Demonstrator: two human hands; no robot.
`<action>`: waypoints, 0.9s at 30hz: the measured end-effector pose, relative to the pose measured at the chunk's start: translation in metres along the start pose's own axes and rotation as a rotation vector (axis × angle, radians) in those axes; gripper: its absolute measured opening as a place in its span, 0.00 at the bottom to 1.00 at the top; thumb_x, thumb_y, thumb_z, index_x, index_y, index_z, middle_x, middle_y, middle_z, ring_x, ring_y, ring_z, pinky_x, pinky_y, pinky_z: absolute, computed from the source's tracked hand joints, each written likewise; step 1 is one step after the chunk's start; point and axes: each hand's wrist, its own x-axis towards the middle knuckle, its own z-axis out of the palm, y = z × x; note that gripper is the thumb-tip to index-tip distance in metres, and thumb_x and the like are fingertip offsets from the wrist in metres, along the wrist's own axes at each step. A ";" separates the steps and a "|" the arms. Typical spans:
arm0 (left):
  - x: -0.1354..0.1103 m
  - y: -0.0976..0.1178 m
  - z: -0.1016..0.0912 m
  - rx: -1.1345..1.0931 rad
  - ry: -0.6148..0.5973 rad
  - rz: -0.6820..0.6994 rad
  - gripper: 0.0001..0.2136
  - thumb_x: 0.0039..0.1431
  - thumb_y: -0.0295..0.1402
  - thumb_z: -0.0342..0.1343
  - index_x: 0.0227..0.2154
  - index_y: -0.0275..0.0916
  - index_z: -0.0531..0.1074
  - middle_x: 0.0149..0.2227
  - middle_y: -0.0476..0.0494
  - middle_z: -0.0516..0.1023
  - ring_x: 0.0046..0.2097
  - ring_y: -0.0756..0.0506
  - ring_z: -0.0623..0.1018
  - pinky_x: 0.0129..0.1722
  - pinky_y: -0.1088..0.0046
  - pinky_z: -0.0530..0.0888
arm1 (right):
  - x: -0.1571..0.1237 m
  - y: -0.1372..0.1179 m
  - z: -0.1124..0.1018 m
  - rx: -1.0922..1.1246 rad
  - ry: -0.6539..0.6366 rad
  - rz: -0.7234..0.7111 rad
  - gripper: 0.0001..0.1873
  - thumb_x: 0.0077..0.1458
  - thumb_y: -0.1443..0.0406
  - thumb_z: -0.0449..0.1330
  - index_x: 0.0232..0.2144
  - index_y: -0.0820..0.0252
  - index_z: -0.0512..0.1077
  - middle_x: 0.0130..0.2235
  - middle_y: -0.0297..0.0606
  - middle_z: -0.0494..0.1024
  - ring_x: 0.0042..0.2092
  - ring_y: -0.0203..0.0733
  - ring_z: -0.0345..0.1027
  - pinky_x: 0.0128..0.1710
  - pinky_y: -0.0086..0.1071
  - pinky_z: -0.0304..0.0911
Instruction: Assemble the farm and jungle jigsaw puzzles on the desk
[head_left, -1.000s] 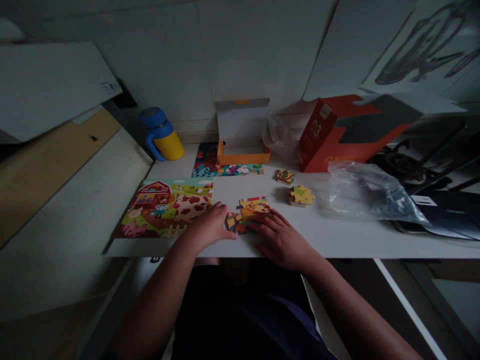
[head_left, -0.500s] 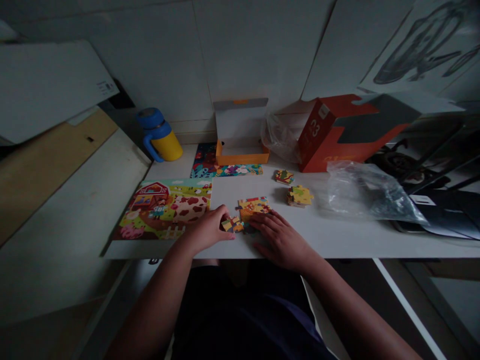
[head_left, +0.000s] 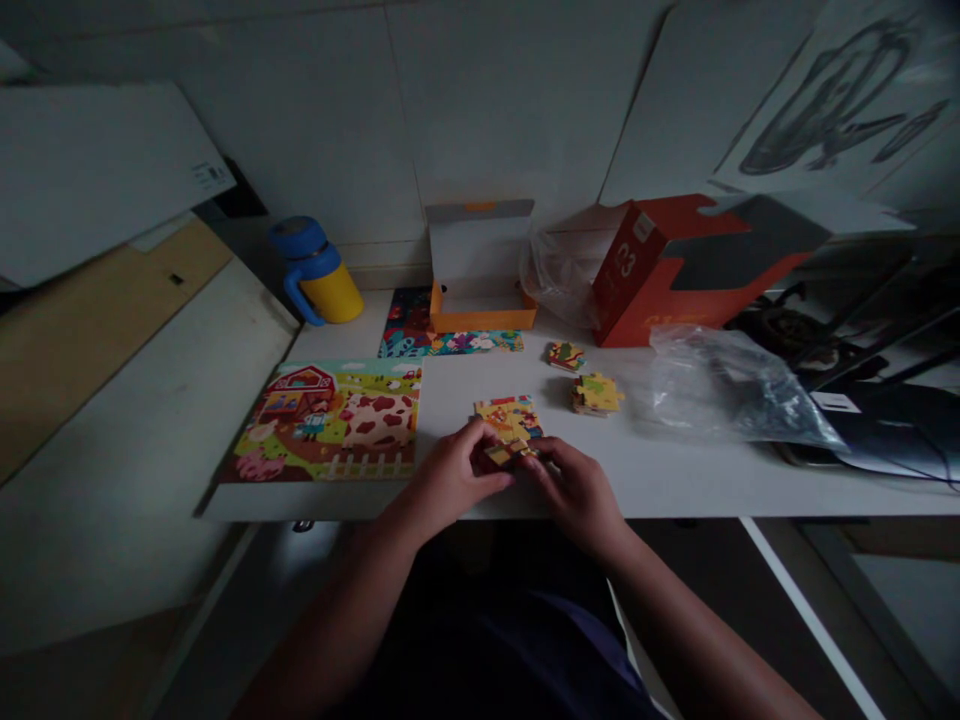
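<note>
My left hand and my right hand meet near the front edge of the white table, fingers pinched together on a small jigsaw piece held between them. Just beyond the piece lies a partly joined yellow puzzle section. A finished farm puzzle with a red barn and a spotted cow lies to the left of my left hand. Two small stacks of loose pieces, one and another, sit further back to the right.
An open orange box rests on a dark floral puzzle at the back. A blue-lidded yellow cup, a red carton and a clear plastic bag stand around. Slanted boards lie left.
My left hand picked the small piece up off the table and brought it right. My right hand lifted from lying flat and closed on the same piece.
</note>
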 end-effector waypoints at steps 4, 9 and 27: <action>0.015 -0.008 -0.009 0.270 0.116 0.096 0.23 0.56 0.33 0.73 0.51 0.44 0.72 0.53 0.41 0.79 0.55 0.38 0.80 0.56 0.59 0.77 | 0.005 0.011 -0.006 0.125 0.137 0.201 0.19 0.71 0.49 0.58 0.49 0.56 0.75 0.40 0.41 0.84 0.38 0.45 0.79 0.37 0.35 0.74; 0.042 -0.020 -0.029 0.550 0.027 0.166 0.33 0.49 0.36 0.79 0.55 0.42 0.71 0.59 0.37 0.72 0.61 0.34 0.75 0.63 0.55 0.73 | 0.011 0.013 -0.008 0.042 0.099 0.246 0.21 0.70 0.47 0.58 0.51 0.56 0.76 0.36 0.39 0.84 0.33 0.44 0.76 0.32 0.34 0.69; 0.063 -0.028 -0.032 0.218 -0.014 0.066 0.13 0.62 0.27 0.59 0.47 0.45 0.66 0.40 0.50 0.78 0.42 0.45 0.80 0.42 0.70 0.73 | 0.009 0.009 0.005 -0.336 0.042 0.156 0.14 0.71 0.56 0.56 0.49 0.54 0.77 0.43 0.42 0.87 0.39 0.50 0.81 0.38 0.38 0.71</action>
